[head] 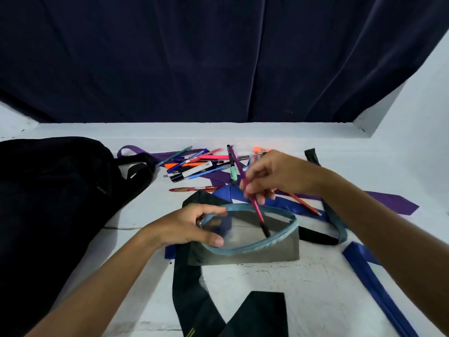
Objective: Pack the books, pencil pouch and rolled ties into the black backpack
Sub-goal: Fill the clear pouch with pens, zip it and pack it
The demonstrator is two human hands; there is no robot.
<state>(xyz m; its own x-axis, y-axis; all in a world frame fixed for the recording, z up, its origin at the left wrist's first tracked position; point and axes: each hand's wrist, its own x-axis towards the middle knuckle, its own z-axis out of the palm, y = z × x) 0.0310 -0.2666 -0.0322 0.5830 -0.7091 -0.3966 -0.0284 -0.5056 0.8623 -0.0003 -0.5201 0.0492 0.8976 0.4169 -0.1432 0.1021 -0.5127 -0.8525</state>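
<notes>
The left hand [192, 227] grips the left end of the pencil pouch [247, 239], thumb and fingers curled round its light blue zipper rim and holding the mouth wide open. The pouch, clear with a grey tint, sits on the white worktop [303, 288] on top of loose ties. The right hand [274, 176] pinches a small bunch of pens [255, 205] above the pouch; the lowest one, pink with a dark tip, points down into the open mouth, its tip inside. The bunch is blurred, so how many pens the hand holds cannot be told.

Beyond the pouch a pile of pens and markers [201, 164] lies scattered on the worktop, and a red pen [192, 189] lies apart from it, nearer the pouch. The ties are unrolled: a dark green tie [194, 300] runs under the pouch toward the near edge, a blue tie [371, 276] stretches off to the right, and a purple tie [393, 200] lies under the pen pile and out to the right. The black backpack [48, 190] lies at the left of the worktop, its straps toward the pens. A dark blue curtain [218, 57] hangs behind.
</notes>
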